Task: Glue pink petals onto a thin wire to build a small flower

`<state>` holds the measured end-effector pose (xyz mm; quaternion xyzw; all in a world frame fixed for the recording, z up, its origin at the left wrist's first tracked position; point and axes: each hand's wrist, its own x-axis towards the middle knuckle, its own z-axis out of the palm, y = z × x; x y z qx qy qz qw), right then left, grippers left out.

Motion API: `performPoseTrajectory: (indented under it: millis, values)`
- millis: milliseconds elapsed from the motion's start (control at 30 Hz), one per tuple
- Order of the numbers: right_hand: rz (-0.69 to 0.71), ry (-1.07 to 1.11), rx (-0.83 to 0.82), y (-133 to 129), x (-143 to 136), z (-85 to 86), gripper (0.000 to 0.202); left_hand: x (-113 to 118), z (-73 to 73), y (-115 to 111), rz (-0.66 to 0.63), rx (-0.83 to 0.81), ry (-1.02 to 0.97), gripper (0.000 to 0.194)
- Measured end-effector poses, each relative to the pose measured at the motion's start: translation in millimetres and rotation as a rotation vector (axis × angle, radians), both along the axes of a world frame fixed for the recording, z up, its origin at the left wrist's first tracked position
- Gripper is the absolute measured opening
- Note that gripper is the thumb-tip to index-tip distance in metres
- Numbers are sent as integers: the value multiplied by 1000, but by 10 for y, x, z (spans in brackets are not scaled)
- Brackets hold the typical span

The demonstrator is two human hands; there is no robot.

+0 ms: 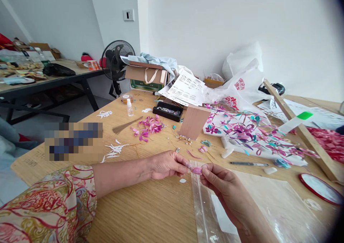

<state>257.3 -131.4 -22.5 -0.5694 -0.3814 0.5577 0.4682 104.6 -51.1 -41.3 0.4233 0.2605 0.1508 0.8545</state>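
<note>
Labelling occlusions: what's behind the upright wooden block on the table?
Behind the wooden block sits a black tray and printed sheets. To its right, a flower artwork. Whatever lies directly behind its face is covered.

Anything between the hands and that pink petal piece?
Nothing visible. The left hand and right hand both pinch the pink petal piece directly, above the clear plastic bag on the table.

Pixelated patch (73, 141) on the table (150, 207)

Small pink petal piece (197, 170) pinched btwn fingertips, above tabletop.
</note>
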Motion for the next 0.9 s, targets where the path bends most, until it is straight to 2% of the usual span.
performPoseTrajectory:
  millis: [267,467,700,900]
  values:
    - [-31,77,-9,2,12,20,21,-5,-11,7,16,-26,9,16]
    - [-118,10,-16,9,79,1,23,-11,-31,16,30,-11,16,16]
    - [56,-40,2,3,51,-4,26,-1,-4,-12,-16,-3,38,19]
    - [56,-39,-16,-6,33,-46,27,-2,8,-24,-44,-1,23,19]
